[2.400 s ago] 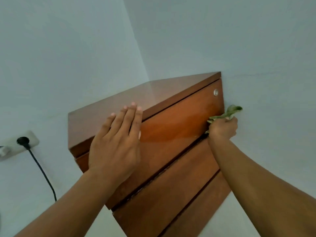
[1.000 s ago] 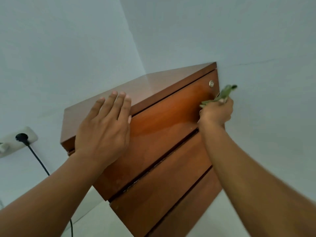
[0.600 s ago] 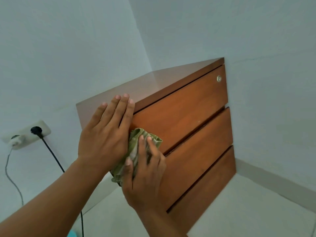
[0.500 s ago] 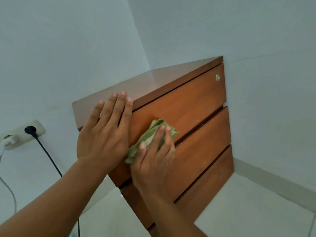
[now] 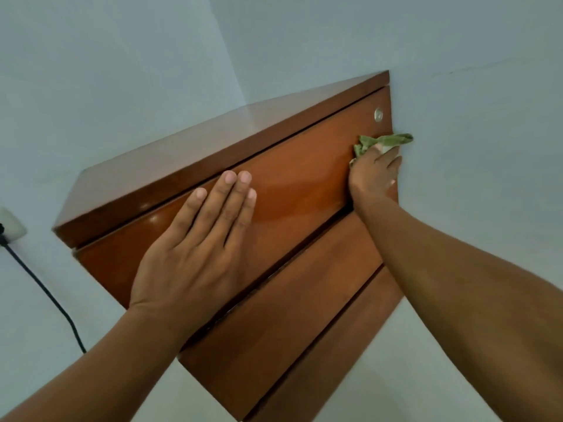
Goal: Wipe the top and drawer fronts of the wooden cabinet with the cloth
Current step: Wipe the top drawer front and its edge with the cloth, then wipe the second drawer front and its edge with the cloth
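Left hand [image 5: 195, 248] is flat on the top drawer [image 5: 298, 190] of the cabinet [image 5: 189, 166], fingers [image 5: 231, 202] straight and pressed together, tips just short of the gap under the top panel. Over on the right, the right hand [image 5: 373, 175] is at the far right end of that same drawer front, fingers close together and curled over the green cloth [image 5: 384, 141], pinning it to the wood. The cloth bunches out past the fingertips, right where the cabinet meets the wall [image 5: 472, 147] and just below the small round metal lock [image 5: 378, 114] (how tightly it is gripped is hard to tell from behind the hand). Two more drawers run below, nearer us. At the left edge, a socket [image 5: 10, 226] with a black cable [image 5: 39, 284] hanging down.
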### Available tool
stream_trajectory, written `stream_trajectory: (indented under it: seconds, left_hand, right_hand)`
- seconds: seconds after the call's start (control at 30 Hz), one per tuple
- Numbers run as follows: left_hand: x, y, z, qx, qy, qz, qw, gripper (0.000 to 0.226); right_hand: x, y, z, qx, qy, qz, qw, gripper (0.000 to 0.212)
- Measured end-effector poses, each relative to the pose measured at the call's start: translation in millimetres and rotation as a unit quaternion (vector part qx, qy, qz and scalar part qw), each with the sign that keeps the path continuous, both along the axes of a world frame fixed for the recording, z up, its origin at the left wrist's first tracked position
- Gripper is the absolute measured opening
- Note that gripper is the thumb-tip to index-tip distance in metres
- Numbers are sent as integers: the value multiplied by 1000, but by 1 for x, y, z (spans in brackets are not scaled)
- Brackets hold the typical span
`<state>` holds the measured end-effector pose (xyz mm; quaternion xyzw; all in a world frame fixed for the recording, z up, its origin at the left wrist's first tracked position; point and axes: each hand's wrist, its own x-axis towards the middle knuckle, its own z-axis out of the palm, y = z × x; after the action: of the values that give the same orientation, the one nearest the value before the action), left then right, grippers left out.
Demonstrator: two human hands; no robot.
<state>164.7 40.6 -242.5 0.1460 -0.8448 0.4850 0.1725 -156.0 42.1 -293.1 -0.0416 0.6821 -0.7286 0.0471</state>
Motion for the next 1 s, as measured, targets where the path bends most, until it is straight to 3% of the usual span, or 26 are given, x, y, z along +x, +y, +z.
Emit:
stream_trajectory:
  seconds: [0.17, 0.3, 0.47, 0.67, 0.83, 1.0]
  left_hand:
    - [2, 3, 2, 11, -22, 9, 1000, 77]
    - [9, 12, -12, 88, 6, -31, 996, 62]
    - [38, 48, -71, 255, 50, 9, 966, 54]
    - [59, 72, -110, 326, 106, 102, 934, 58]
    - [63, 85, -123, 366, 165, 139, 905, 66]
    - [69, 87, -122, 387, 217, 136, 886, 72]
  right_hand:
    - [-11, 23, -9, 5, 19, -46, 999, 42]
    - [9, 49, -18, -12, 63, -48, 997, 31]
    - [83, 64, -13, -58, 237, 3, 970, 31]
    - [180, 71, -30, -25, 414, 173, 893, 46]
    - [200, 77, -91, 20, 458, 209, 864, 48]
    - [195, 73, -85, 14, 484, 199, 852, 49]
